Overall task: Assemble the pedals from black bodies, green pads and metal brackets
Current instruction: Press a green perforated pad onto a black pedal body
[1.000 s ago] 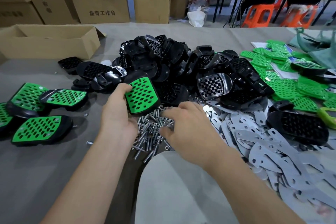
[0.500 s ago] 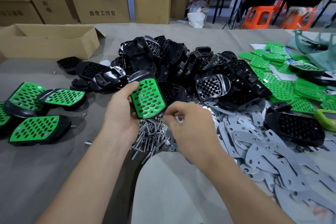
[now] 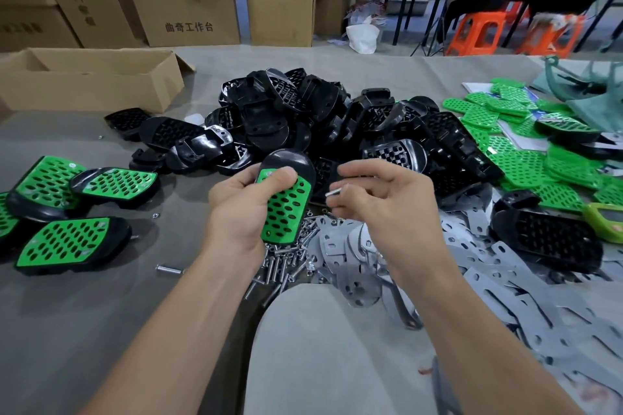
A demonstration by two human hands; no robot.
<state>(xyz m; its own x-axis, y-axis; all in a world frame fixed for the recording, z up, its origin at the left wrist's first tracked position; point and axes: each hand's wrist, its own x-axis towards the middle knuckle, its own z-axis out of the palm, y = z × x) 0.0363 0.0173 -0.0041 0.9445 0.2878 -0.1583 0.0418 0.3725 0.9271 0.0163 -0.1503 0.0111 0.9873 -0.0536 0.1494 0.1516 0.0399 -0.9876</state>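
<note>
My left hand (image 3: 241, 209) grips a black pedal body with a green pad (image 3: 286, 209) on its face, thumb pressed on the pad's top end. My right hand (image 3: 384, 205) hovers just right of it and pinches a small silver screw (image 3: 332, 193) between thumb and fingers. A pile of loose screws (image 3: 286, 263) lies on the table below both hands. Black bodies (image 3: 337, 121) are heaped behind, grey metal brackets (image 3: 488, 266) spread to the right, and loose green pads (image 3: 526, 172) lie at far right.
Three finished green-faced pedals (image 3: 70, 242) sit at the left. An open cardboard box (image 3: 87, 81) stands at the back left, with stacked cartons behind. One black body (image 3: 546, 236) lies on the brackets. People sit on orange stools (image 3: 475, 32) beyond the table.
My right hand rose from the screw pile with a screw pinched in it. My left hand turned the pedal more upright and lifted it closer to me.
</note>
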